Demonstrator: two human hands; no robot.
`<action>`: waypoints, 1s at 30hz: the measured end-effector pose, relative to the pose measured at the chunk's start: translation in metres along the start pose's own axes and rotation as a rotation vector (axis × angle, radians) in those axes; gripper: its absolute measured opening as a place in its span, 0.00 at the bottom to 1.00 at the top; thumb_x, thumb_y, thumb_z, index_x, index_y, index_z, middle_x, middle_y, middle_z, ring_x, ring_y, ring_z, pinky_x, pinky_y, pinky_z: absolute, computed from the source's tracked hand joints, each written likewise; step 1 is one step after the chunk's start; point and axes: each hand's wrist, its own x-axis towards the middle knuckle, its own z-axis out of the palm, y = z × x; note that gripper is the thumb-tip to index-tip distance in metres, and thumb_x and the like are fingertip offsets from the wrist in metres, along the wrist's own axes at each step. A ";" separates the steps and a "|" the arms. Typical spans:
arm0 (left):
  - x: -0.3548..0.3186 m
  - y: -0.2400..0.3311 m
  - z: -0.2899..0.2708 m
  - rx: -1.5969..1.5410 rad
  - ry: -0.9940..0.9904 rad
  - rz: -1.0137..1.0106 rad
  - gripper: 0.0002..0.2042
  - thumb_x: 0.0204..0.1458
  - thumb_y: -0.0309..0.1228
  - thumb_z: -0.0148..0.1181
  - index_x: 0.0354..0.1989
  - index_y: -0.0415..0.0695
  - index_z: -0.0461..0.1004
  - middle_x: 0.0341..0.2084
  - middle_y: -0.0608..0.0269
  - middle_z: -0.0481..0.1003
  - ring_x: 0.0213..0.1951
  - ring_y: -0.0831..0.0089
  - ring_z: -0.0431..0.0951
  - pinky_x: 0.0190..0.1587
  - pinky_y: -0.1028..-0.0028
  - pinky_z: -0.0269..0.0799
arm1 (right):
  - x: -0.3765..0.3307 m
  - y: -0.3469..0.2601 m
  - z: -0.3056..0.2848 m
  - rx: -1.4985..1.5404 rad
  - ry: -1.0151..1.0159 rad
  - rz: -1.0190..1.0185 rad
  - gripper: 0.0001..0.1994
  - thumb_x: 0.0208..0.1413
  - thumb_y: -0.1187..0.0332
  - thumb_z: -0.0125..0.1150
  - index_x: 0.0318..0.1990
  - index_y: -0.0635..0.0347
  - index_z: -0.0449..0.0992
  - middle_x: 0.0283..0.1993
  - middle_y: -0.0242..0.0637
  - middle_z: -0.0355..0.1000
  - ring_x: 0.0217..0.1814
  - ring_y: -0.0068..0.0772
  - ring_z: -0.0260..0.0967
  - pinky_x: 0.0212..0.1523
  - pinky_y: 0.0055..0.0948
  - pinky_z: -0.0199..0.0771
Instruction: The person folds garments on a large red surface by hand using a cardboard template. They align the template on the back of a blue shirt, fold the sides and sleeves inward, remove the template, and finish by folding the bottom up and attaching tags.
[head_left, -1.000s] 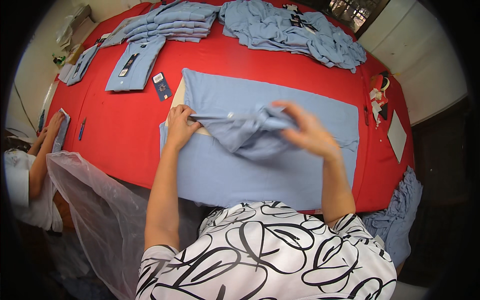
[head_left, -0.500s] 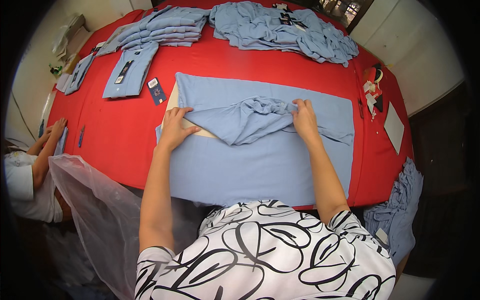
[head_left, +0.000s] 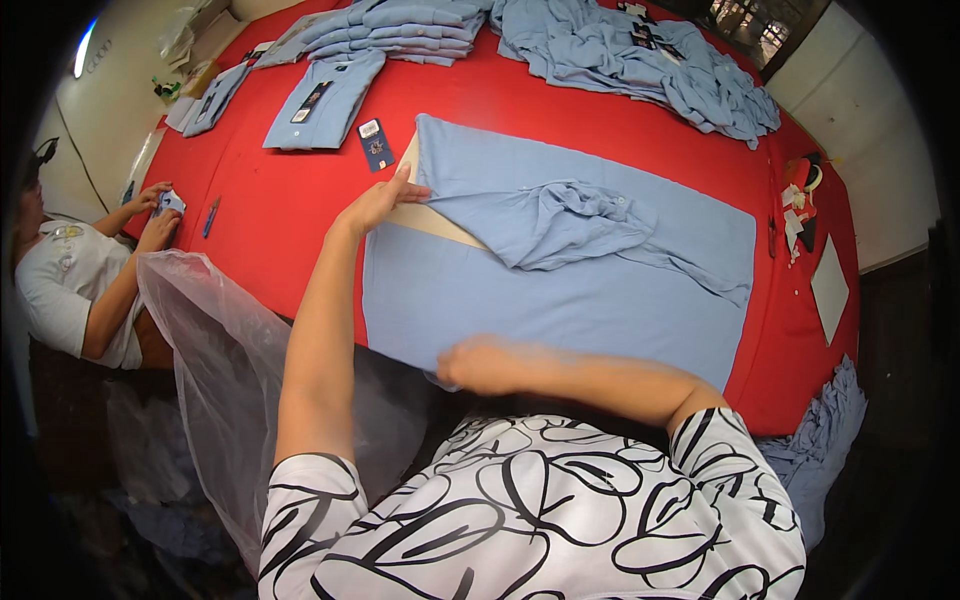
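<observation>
A light blue shirt (head_left: 570,310) lies spread on the red table, its bunched sleeve (head_left: 570,220) folded across the middle. Part of a cream board (head_left: 445,226) shows at the shirt's left side. My left hand (head_left: 380,203) rests there with fingers stretched out, touching the board and the narrow end of the bunched cloth. Close to my body, my right hand (head_left: 485,365) is at the shirt's near edge. Motion smears its fingers, so whether it grips the cloth is unclear.
Folded blue shirts (head_left: 400,35) are stacked at the back left; loose ones (head_left: 630,75) heap at the back right. A dark tag (head_left: 376,146) and a blue pen (head_left: 211,217) lie on the red cloth (head_left: 280,210). Clear plastic (head_left: 215,330) hangs beside a co-worker (head_left: 80,270) at left.
My right hand has let go of the bunched cloth and swept down and left to the near edge. My left hand has shifted slightly up the board's edge. The view has turned somewhat.
</observation>
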 end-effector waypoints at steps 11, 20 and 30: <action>0.026 -0.004 0.000 0.200 0.127 -0.039 0.33 0.52 0.57 0.57 0.50 0.35 0.76 0.41 0.48 0.79 0.46 0.60 0.78 0.51 0.65 0.70 | -0.176 0.090 -0.117 -0.308 1.214 0.807 0.13 0.56 0.65 0.61 0.46 0.60 0.74 0.49 0.44 0.70 0.54 0.49 0.64 0.56 0.40 0.64; 0.036 0.021 0.065 0.869 0.598 0.348 0.19 0.50 0.35 0.65 0.47 0.35 0.75 0.57 0.55 0.69 0.58 0.54 0.67 0.58 0.63 0.64 | -0.314 -0.008 0.079 -0.484 1.077 1.208 0.11 0.52 0.73 0.59 0.43 0.58 0.73 0.47 0.40 0.68 0.52 0.49 0.61 0.52 0.48 0.58; 0.075 -0.018 0.072 0.574 0.775 0.479 0.11 0.60 0.31 0.52 0.45 0.37 0.68 0.40 0.47 0.73 0.45 0.47 0.70 0.47 0.56 0.66 | -0.409 0.200 -0.096 -0.279 1.792 1.274 0.11 0.67 0.64 0.45 0.43 0.62 0.71 0.43 0.48 0.74 0.44 0.53 0.73 0.44 0.43 0.71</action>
